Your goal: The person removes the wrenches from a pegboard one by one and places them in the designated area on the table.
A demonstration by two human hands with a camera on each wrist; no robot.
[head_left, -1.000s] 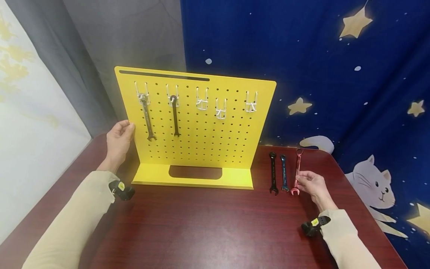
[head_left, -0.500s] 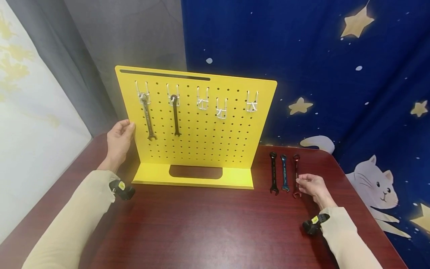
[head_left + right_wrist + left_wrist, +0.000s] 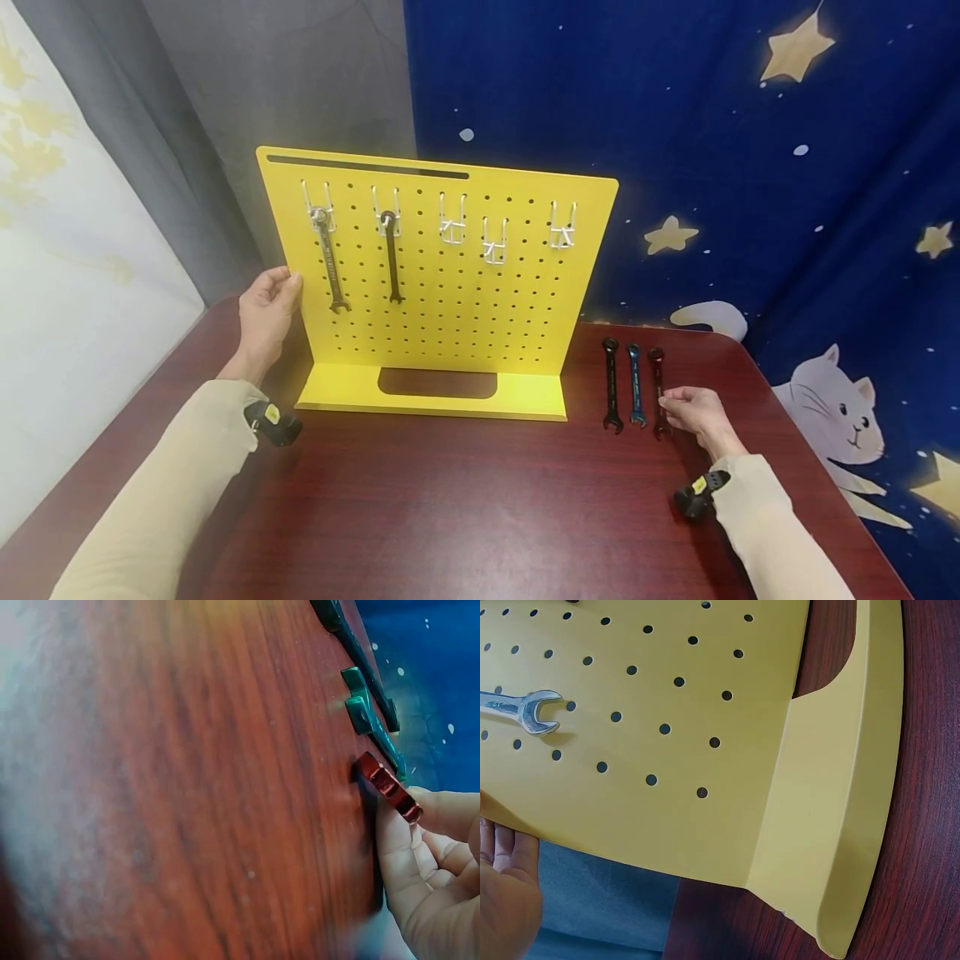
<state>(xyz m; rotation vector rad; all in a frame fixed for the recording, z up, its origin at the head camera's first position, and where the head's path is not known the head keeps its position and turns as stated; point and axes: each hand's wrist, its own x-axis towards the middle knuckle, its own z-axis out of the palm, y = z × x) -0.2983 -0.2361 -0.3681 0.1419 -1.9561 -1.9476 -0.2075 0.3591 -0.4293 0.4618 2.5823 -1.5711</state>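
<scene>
My left hand (image 3: 266, 310) pinches the left edge of a yellow pegboard (image 3: 442, 325); in the left wrist view the curled fingers (image 3: 508, 851) show beside that edge. On the board hang a silver combination wrench (image 3: 330, 265) and a black wrench (image 3: 392, 262), ring ends up on white hooks. My right hand (image 3: 699, 415) pinches a red combination wrench (image 3: 657, 375) between thumb and fingertips, near its open end. In the right wrist view the red wrench (image 3: 390, 787) appears tilted onto its edge. Left of it lie a blue wrench (image 3: 636, 387) and a black combination wrench (image 3: 612, 387).
Three white hooks hold nothing, one of them a middle hook (image 3: 452, 229) and another a far-right hook (image 3: 562, 236). The board's base (image 3: 337, 387) stands on a dark red wooden table (image 3: 465, 500). A blue starry curtain (image 3: 525, 83) hangs behind.
My right hand has drawn the red wrench slightly left and toward me, closer to the blue one, and its face has turned darker. The left hand has stayed on the board's edge.
</scene>
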